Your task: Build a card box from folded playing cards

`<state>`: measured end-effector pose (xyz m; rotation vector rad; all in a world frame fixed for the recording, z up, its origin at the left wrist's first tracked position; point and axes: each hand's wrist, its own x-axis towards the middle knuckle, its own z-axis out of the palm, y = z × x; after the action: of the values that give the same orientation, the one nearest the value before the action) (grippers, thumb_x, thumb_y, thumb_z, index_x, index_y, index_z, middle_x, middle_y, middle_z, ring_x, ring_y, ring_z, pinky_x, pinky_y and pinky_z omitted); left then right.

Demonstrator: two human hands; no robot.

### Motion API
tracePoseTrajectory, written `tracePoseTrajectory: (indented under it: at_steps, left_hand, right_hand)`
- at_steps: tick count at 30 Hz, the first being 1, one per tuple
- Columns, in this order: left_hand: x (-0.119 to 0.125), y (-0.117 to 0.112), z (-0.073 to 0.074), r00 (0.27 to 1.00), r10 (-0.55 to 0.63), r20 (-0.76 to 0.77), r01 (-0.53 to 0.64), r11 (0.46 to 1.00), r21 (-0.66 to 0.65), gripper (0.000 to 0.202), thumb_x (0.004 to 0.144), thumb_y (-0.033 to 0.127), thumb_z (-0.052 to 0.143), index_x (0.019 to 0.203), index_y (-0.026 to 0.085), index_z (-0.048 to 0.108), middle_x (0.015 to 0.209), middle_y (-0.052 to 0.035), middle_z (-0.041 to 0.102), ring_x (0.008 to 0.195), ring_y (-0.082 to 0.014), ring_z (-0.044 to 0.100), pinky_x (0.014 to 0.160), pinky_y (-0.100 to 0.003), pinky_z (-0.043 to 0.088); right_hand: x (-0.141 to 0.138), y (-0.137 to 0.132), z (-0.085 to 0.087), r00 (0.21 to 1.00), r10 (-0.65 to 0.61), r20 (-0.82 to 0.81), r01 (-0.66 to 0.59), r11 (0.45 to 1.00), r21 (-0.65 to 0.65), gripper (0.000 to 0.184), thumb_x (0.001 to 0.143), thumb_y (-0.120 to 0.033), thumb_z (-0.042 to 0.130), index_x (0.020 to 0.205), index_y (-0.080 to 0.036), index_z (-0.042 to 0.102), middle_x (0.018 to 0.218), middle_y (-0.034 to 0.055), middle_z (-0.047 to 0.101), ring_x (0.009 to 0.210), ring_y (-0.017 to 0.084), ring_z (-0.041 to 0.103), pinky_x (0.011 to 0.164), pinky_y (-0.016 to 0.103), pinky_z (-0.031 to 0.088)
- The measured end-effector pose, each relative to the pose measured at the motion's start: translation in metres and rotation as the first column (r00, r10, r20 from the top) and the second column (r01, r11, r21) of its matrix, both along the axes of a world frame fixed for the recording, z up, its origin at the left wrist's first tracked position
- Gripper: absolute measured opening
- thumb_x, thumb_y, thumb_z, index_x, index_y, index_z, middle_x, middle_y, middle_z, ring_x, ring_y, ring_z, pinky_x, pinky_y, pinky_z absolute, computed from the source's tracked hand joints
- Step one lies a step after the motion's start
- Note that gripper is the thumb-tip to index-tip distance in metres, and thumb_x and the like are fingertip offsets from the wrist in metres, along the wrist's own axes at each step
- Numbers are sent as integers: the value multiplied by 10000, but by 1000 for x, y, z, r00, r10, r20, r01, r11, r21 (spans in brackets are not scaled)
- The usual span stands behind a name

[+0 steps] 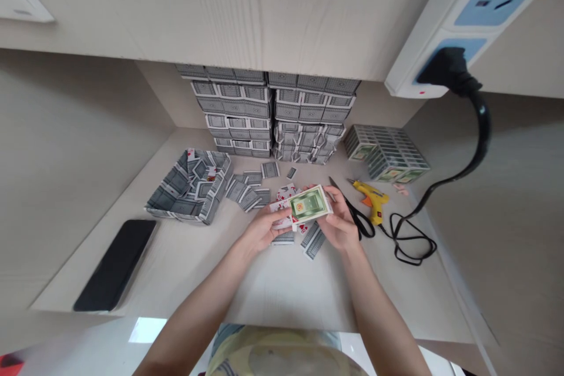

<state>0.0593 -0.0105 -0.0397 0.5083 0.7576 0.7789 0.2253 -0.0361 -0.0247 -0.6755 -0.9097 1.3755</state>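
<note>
In front of me, above the table, my right hand grips the right end of a green and white playing-card box. My left hand is closed on playing cards at the box's left end, thumb on top. Whether those cards reach inside the box, I cannot tell. Below the hands lie loose cards, some face up, and patterned card backs. Black-handled scissors rest just right of my right hand, partly hidden by it. More loose cards spread to the left of the hands.
A tray built of folded cards holds cards at left, near a black phone. Folded-card blocks are stacked behind. At right are wrapped card boxes, a yellow glue gun with its cord, and a power strip overhead.
</note>
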Motion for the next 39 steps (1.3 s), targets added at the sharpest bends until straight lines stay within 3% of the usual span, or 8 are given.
tracePoseTrajectory:
  at_steps: [4, 10, 15, 23, 32, 35, 39]
  left_hand:
    - [-1, 0, 0, 1000, 13, 0, -13, 1000, 8, 342, 684, 147, 662, 1019, 126, 592, 987, -109, 662, 824, -209, 644, 725, -325, 533]
    - [-7, 1, -1, 998, -9, 54, 14, 997, -79, 343, 697, 111, 636, 1034, 131, 579, 972, -96, 666, 851, -210, 642, 803, -358, 509]
    - [-8, 1, -2, 994, -24, 111, 37, 992, -118, 311, 742, 155, 600, 1050, 139, 560, 947, -89, 670, 832, -221, 645, 775, -432, 516]
    - [-8, 5, -7, 998, 51, 33, -48, 997, -66, 384, 692, 105, 647, 1057, 141, 530, 910, -75, 672, 771, -194, 657, 745, -362, 538]
    - [-19, 10, -2, 981, 116, 155, -103, 990, -95, 375, 728, 46, 565, 1081, 158, 511, 885, -60, 675, 783, -179, 653, 718, -308, 530]
    - [-23, 10, 2, 970, 141, 196, -120, 986, -114, 338, 737, 48, 544, 1052, 165, 519, 871, -44, 672, 772, -169, 653, 719, -307, 530]
    - [-23, 8, 2, 968, 83, 235, -62, 994, -92, 286, 769, 130, 537, 1052, 164, 516, 905, -63, 664, 797, -202, 648, 722, -364, 528]
  right_hand:
    - [6, 2, 1, 995, -24, -101, 26, 999, 20, 470, 566, -308, 717, 1003, -297, 544, 1116, 36, 591, 1111, 284, 485, 899, 505, 389]
    - [18, 5, 1, 965, -132, -226, 143, 989, 34, 421, 615, -311, 682, 1019, -286, 564, 1152, 35, 579, 1143, 277, 463, 956, 515, 339]
    - [10, 5, 1, 972, -92, -215, 98, 995, 20, 454, 579, -278, 713, 1007, -286, 561, 1124, 39, 594, 1125, 278, 480, 947, 525, 350]
    - [7, 4, 2, 974, -73, -212, 74, 997, -3, 477, 551, -249, 731, 995, -264, 560, 1101, 53, 605, 1108, 277, 496, 943, 523, 354]
    - [19, 8, -5, 867, -207, -453, 165, 978, -130, 252, 738, -387, 578, 953, -256, 593, 1071, 17, 631, 1112, 231, 503, 1032, 514, 239]
    - [20, 9, -5, 866, -191, -462, 149, 981, -127, 251, 750, -398, 563, 951, -251, 596, 1091, 18, 622, 1122, 218, 496, 1048, 487, 230]
    - [17, 8, -5, 886, -187, -425, 144, 981, -131, 255, 748, -405, 561, 951, -256, 600, 1079, 22, 630, 1111, 234, 504, 1028, 513, 253]
